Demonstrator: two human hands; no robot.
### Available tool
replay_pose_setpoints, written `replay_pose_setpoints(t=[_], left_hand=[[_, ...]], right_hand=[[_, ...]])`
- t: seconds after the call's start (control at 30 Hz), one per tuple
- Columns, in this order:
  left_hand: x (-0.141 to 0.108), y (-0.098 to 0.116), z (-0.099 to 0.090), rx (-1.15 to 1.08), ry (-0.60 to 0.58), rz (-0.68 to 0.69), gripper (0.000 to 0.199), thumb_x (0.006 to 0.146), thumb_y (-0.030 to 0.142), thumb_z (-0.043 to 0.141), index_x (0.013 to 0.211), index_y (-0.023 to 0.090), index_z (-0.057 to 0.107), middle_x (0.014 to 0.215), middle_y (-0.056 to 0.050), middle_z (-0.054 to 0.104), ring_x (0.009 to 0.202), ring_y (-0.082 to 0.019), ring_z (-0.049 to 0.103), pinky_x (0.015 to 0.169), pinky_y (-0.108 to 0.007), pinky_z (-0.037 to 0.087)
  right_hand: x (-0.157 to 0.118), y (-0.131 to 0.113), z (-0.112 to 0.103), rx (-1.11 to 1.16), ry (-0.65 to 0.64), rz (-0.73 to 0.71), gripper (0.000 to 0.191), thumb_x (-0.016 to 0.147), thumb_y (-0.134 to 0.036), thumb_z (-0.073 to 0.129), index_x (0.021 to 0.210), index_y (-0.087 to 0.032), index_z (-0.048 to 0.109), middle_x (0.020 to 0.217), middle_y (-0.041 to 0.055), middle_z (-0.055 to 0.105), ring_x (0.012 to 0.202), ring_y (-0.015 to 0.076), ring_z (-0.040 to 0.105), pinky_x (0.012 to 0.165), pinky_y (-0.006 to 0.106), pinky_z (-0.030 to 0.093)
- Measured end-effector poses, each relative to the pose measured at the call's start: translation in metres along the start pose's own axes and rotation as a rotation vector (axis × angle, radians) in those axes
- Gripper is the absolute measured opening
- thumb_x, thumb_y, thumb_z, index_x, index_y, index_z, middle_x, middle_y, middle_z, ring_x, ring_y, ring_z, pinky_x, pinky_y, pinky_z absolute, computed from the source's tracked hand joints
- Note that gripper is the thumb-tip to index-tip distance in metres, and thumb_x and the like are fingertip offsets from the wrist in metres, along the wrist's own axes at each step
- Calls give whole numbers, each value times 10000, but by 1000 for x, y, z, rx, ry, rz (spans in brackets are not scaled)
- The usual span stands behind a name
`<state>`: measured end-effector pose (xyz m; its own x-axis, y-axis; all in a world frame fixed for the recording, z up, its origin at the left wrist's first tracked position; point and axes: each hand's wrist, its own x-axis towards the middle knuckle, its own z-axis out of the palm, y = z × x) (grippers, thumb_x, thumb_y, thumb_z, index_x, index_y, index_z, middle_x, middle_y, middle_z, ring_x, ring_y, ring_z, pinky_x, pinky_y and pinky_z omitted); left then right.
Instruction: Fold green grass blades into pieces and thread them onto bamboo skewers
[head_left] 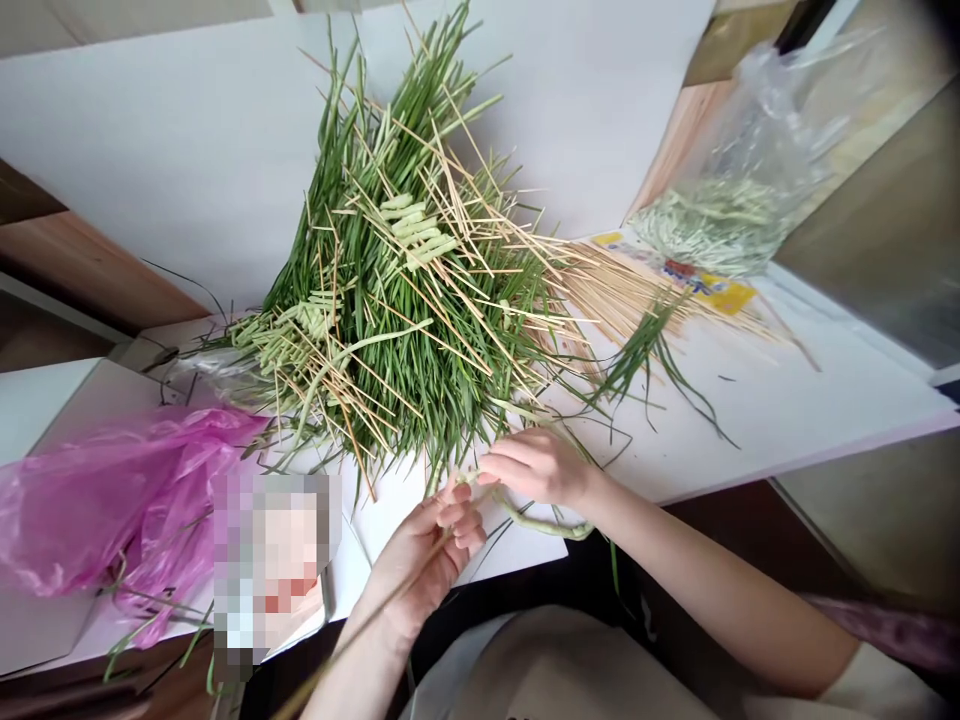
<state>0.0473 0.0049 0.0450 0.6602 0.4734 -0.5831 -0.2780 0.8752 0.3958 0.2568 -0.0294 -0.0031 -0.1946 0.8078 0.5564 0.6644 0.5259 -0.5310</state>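
My left hand (431, 550) is closed around a thin wooden skewer (367, 622), which runs back along my forearm toward the bottom of the view. My right hand (536, 465) pinches a long green bean (551, 525) at the skewer's tip, close to my left fingertips. The bean's loose length loops below my right hand near the table edge. Just beyond both hands lies a large heap of green chives (420, 370) with many skewers scattered over it. Rows of pale green bean pieces (420, 232) sit on skewers on top. My fingers partly hide the tip.
Bare skewers (622, 285) spread across the white table (750, 400) on the right. Behind them stands a clear plastic bag (720, 215) of pale green strands. A pink plastic bag (150, 500) lies left, beside a pixelated flat object (274, 560). A chive bunch (641, 350) lies right.
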Motion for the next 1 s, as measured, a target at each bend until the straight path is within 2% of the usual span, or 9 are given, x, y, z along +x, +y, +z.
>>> replay_pose_setpoints(t=[0.1,0.17,0.23,0.33,0.43,0.53,0.73,0.87,1.0], left_hand=[[-12,7,-16,3,35,137,204,755,122,834,708,126,635,596,83,312,548,-61,309,532,-179,376],[-16,16,-27,169,92,269,239,761,219,863,679,134,655,598,60,382,565,-75,325,537,-193,368],[-17,23,-33,386,134,340,313,751,381,880,688,131,701,603,36,443,596,-91,349,572,-211,373],[-17,31,-35,635,129,346,461,740,579,833,784,124,774,607,16,477,637,-116,365,639,-247,368],[-20,33,-30,726,96,338,485,742,618,812,834,143,799,637,8,490,654,-128,354,662,-275,346],[-26,34,-26,712,71,324,469,745,599,819,852,142,813,631,15,449,657,-128,339,662,-279,338],[-30,32,-24,521,-15,207,393,799,491,817,866,104,811,597,61,270,595,-96,296,590,-239,318],[-26,31,-28,436,-61,156,334,827,424,808,885,95,805,616,61,259,592,-93,288,569,-220,334],[-18,29,-33,435,-31,146,298,862,373,780,927,82,801,637,49,288,607,-96,317,581,-209,360]], right_hand=[[-4,17,-6,-37,47,11,366,1074,-304,492,780,-229,697,665,26,627,560,176,552,498,311,460],[-5,26,-12,-42,73,34,347,1088,-272,452,869,-208,713,733,53,662,606,189,591,530,319,495],[-6,30,-14,-25,62,50,305,1094,-273,452,955,-197,712,826,73,690,686,200,631,601,328,528],[-4,27,-12,20,43,86,291,1105,-336,468,994,-198,699,883,71,695,742,203,644,674,332,532],[-5,23,-6,63,50,124,321,1111,-382,461,983,-197,689,868,65,686,738,200,638,681,327,513],[-6,21,-4,99,57,145,331,1109,-396,464,975,-194,689,872,71,689,752,208,641,692,335,506],[-8,23,-4,170,73,181,298,1094,-399,501,983,-209,701,900,72,701,772,213,645,697,338,506],[-7,22,-4,223,71,221,302,1078,-410,527,948,-208,709,862,63,690,740,207,624,680,335,490],[-5,19,-6,297,56,292,291,1065,-390,541,899,-207,695,805,39,668,692,185,609,642,307,473]])
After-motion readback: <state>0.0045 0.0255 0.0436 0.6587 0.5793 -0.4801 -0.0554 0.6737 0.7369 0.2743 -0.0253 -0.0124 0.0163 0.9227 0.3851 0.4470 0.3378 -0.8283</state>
